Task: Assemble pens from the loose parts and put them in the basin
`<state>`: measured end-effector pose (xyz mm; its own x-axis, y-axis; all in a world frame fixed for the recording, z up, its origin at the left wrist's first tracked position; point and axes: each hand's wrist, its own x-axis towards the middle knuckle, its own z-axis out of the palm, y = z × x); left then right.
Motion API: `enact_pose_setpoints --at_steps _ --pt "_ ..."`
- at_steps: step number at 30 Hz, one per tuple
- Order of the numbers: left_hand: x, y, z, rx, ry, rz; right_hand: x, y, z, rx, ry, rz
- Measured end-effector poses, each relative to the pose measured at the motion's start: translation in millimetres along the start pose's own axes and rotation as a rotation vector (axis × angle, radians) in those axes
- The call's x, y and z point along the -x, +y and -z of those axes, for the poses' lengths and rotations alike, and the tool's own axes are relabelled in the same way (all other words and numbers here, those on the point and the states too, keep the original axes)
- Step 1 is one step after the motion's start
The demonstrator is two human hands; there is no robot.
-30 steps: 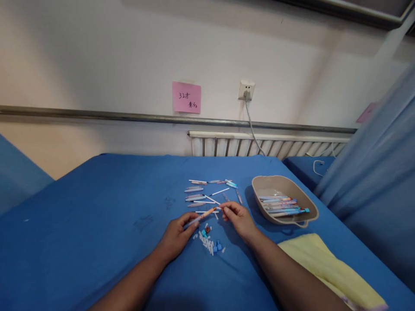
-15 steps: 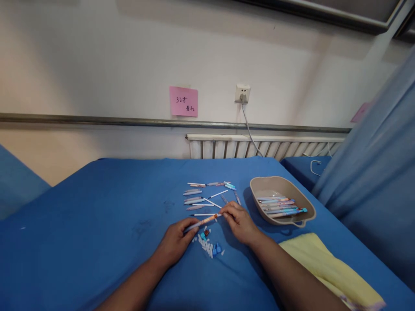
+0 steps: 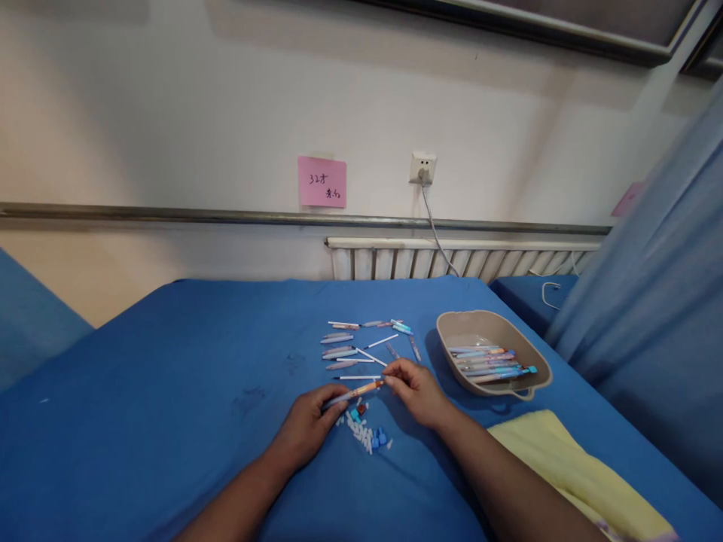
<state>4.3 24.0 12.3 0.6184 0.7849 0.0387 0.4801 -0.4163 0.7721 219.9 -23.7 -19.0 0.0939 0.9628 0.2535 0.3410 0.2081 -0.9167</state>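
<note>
The right hand (image 3: 416, 390) seems to have closed onto the pen (image 3: 355, 393) tip; little else differs.

Looks like a hospital ward: blue-sheeted bed (image 3: 169, 391), blue privacy curtain (image 3: 660, 286), wall rail (image 3: 169, 216), radiator (image 3: 452, 260), pink note (image 3: 321, 181).

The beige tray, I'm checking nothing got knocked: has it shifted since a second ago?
No. The beige tray keeps its place beside the loose pen parts; only the camera moved.

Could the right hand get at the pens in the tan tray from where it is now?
Probably yes. The right hand pinches one end of the pen, and the tray sits open-topped just to its right with nothing between them, though it would have to release its grip first.
</note>
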Motion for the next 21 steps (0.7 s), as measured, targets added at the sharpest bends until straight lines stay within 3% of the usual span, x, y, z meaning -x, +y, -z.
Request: enact_pose_setpoints --at_steps 3,14,21 --pt "0.6 1.6 0.4 0.006 -0.024 0.001 -1.5 3.0 -2.1 -0.094 -0.002 -0.072" --pt "-1.8 0.9 0.3 -0.029 -0.043 -0.028 -3.8 4.2 -8.2 -0.125 0.037 -0.11" --pt "-3.6 -5.8 -1.7 -0.002 0.001 -0.003 -1.0 2.7 -5.9 -0.189 0.041 -0.027"
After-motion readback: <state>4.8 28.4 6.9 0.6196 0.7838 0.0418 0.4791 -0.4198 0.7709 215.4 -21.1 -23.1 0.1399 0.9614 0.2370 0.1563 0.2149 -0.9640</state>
